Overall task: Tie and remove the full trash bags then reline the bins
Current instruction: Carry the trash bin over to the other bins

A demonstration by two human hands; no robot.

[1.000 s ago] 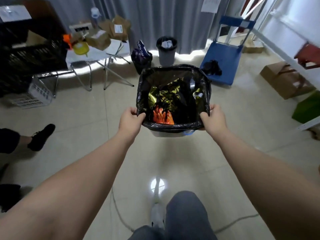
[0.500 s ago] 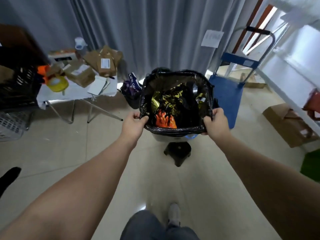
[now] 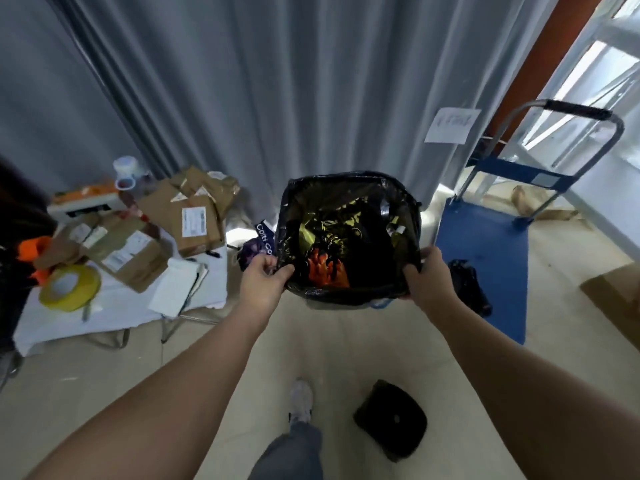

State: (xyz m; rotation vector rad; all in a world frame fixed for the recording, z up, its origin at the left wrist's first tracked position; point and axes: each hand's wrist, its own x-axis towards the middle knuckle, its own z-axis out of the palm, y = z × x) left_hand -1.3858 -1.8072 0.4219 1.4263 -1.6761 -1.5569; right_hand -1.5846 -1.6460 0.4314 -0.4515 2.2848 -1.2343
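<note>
Carried closer to curtain (image 3: 311, 81), black-lined bin (image 3: 349, 292), gold and orange wrappers inside

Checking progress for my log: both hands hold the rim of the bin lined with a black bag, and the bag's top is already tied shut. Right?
Not quite. Both the left hand and right hand do hold the rim of the bin lined with a black plastic bag, but the head view shows the bag's top open, with gold and orange wrappers visible inside.

My floor (image 3: 180, 393) is pale tile. A black lid (image 3: 390, 419) lies near my shoe (image 3: 300, 400). A blue cart (image 3: 485, 261) sits at the right, and a white table (image 3: 114, 306) at the left carries boxes (image 3: 166, 233) and yellow tape (image 3: 70, 287).
</note>
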